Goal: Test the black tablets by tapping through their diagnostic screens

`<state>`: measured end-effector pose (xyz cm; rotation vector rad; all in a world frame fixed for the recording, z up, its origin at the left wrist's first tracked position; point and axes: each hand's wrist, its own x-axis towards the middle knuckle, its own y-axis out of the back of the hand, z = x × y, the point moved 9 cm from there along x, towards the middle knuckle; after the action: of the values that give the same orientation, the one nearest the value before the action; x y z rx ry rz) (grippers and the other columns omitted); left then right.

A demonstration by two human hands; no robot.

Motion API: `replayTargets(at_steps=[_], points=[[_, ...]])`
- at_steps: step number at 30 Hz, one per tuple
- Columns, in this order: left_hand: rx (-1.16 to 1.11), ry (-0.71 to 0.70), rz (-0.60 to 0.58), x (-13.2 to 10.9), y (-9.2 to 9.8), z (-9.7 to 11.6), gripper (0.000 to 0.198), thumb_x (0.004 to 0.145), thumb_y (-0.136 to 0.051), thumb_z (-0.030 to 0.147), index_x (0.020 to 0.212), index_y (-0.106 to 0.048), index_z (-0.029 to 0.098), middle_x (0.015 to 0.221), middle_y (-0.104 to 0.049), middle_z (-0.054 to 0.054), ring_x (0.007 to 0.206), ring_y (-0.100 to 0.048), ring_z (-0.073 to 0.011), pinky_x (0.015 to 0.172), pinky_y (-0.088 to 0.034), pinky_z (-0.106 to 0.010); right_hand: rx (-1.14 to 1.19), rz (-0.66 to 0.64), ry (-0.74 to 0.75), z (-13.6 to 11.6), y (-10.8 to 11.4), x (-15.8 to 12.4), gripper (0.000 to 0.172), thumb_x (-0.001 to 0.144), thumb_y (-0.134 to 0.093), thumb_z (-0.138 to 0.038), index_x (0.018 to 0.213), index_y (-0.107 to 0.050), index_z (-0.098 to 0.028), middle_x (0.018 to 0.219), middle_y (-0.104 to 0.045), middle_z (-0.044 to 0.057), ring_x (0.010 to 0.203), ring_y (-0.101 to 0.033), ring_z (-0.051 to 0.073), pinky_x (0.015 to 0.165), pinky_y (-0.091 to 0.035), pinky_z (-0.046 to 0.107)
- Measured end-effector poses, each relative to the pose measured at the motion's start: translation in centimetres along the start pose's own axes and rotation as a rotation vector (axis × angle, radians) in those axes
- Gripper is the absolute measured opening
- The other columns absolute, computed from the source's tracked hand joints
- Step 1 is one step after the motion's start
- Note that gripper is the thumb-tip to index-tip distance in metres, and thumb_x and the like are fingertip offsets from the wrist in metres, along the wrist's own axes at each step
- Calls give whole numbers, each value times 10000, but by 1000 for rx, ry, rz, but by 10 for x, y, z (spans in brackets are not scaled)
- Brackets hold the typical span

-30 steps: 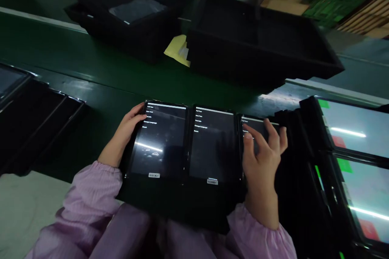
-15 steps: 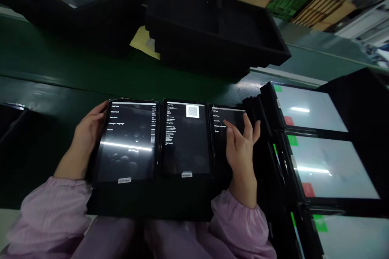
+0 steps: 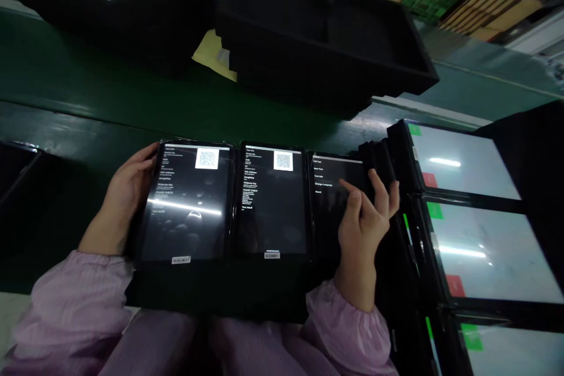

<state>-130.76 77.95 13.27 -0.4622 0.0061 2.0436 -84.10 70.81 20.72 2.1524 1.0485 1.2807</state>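
Note:
Three tablets lie side by side in front of me. The left tablet (image 3: 185, 211) and the middle tablet (image 3: 271, 208) both show a text list with a QR code at the upper right. My left hand (image 3: 127, 194) is closed on the left edge of the left tablet, its thumb side near the top corner. Over the right tablet (image 3: 324, 217), which shows a short menu, my right hand (image 3: 365, 217) is spread with the index finger stretched towards the screen. Whether that fingertip touches the glass I cannot tell. Part of the right tablet is hidden behind this hand.
To the right stand stacks of tablets, the top ones with white screens (image 3: 471, 161) bearing green and red corner patches. Stacked black trays (image 3: 326, 41) stand at the back, with a yellow sheet (image 3: 214, 56) beside them. Another dark device (image 3: 17, 158) lies at the far left.
The left tablet's screen has switched from a sliding menu to the text list with a QR code. My right hand has shifted slightly right and down over the right tablet. The view has turned a little.

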Motion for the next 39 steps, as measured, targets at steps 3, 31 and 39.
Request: replayTargets(at_steps=[3,31,39], points=[[9,13,-5,1,0,0,411,648,-699,185,1048,-786,152,959,-802,-72,1117,-688,-289,1087,-507,-402,25,32,50,-16,2,0,466,1090,-405,-414,1071,-824,-211,1437,-644,99,1527,-357,386,1195,-355,676],[67,-94,-76,4,-3,5,565,513,-646,62,1027,-826,210,1118,-810,8,1350,-583,-300,1311,-234,-499,138,-301,129,-4,-13,2,426,1094,-415,-372,1108,-820,-242,1579,-530,52,1570,-279,338,1239,-322,641],[56,-110,-78,8,1,3,508,545,-685,81,1012,-829,219,1094,-812,14,1285,-623,-295,1296,-263,-522,69,-136,99,1,2,4,407,1077,-461,-318,971,-844,-231,1402,-681,66,1523,-370,362,1192,-390,649]])
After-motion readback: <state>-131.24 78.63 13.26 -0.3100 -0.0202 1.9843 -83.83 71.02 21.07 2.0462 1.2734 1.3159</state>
